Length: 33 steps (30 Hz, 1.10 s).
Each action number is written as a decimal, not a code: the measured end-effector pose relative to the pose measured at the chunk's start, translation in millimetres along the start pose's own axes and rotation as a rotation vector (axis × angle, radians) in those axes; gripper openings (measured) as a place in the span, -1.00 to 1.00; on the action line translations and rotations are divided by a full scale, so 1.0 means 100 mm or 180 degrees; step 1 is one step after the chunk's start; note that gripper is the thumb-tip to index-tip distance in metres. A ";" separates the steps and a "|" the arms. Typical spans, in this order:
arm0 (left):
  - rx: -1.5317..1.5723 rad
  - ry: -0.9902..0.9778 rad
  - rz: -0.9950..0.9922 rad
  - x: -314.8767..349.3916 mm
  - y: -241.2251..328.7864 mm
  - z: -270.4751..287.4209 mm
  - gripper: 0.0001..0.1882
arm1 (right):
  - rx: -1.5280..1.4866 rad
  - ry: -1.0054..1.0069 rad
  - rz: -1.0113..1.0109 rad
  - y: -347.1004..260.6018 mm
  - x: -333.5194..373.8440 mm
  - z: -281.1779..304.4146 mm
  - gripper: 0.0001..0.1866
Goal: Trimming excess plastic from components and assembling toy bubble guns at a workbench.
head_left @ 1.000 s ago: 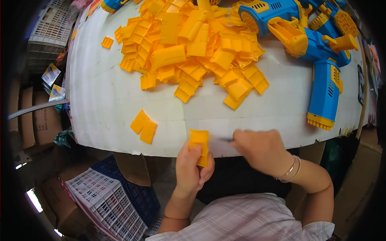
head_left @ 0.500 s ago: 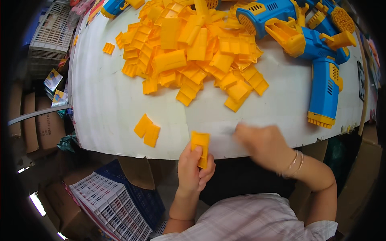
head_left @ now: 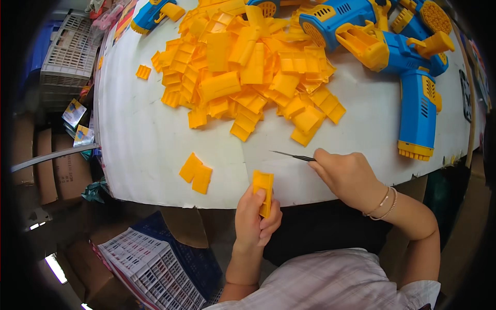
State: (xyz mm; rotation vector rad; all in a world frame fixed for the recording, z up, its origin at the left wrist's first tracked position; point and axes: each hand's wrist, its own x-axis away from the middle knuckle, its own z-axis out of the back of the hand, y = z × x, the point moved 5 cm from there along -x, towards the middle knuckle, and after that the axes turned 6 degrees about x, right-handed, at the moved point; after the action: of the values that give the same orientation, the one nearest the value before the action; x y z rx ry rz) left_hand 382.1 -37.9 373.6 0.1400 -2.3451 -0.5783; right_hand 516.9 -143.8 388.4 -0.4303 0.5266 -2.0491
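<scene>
My left hand [head_left: 256, 217] is closed round a yellow rectangular plastic piece [head_left: 263, 181], thumb on its face, its ribbed hollow side partly showing. It is held upright at the table's near edge. To the right, my right hand [head_left: 345, 173] pinches a slim pointed tool with a dark handle [head_left: 302, 157]. The thin grey tip points left, above and apart from the piece; whether it is a blade or tweezers I cannot tell. Two similar yellow pieces [head_left: 195, 173] lie overlapping left of my left hand. Farther back is a large heap of such pieces [head_left: 217, 51].
Blue and yellow toy guns [head_left: 417, 113] lie at the right and back right of the white table [head_left: 139, 150]; another blue and yellow toy [head_left: 150, 16] is at the back left. Crates, one white [head_left: 67, 51], and cardboard boxes [head_left: 70, 175] stand left of the table.
My right hand, blurred before, now shows clearly with the pointed tool in it. The left hand keeps its hold on the yellow piece, now turned slightly. The whole view has shifted a little.
</scene>
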 end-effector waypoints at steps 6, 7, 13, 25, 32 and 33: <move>-0.0322 0.0208 -0.0063 0.01 0.01 -0.04 -0.83 | -0.0078 0.0030 -0.0029 -0.02 0.05 -0.07 -0.78; -0.0488 0.0231 -0.0089 0.00 0.02 -0.03 -0.83 | -0.0060 0.0033 -0.0136 0.02 0.03 -0.02 -0.79; -0.0715 0.0121 -0.0041 -0.04 -0.01 -0.01 -0.83 | 0.0059 0.0131 -0.0028 0.02 0.04 -0.04 -0.78; -0.1071 0.0376 -0.0240 0.01 0.03 -0.06 -0.82 | -0.0242 -0.0062 0.0391 -0.30 0.12 0.01 -0.82; -0.1036 0.0264 -0.0145 -0.04 0.03 0.01 -0.81 | -0.0286 -0.0305 0.0335 -0.27 0.13 -0.03 -0.80; -0.1034 0.0223 -0.0139 -0.03 0.02 0.02 -0.81 | -0.0198 -0.0157 0.0138 -0.14 0.10 -0.06 -0.80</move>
State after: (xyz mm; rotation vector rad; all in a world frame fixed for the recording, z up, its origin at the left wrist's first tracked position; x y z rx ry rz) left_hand 383.2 -35.1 371.4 0.0606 -2.1525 -0.9504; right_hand 499.0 -144.7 391.5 -0.5008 0.5661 -1.9797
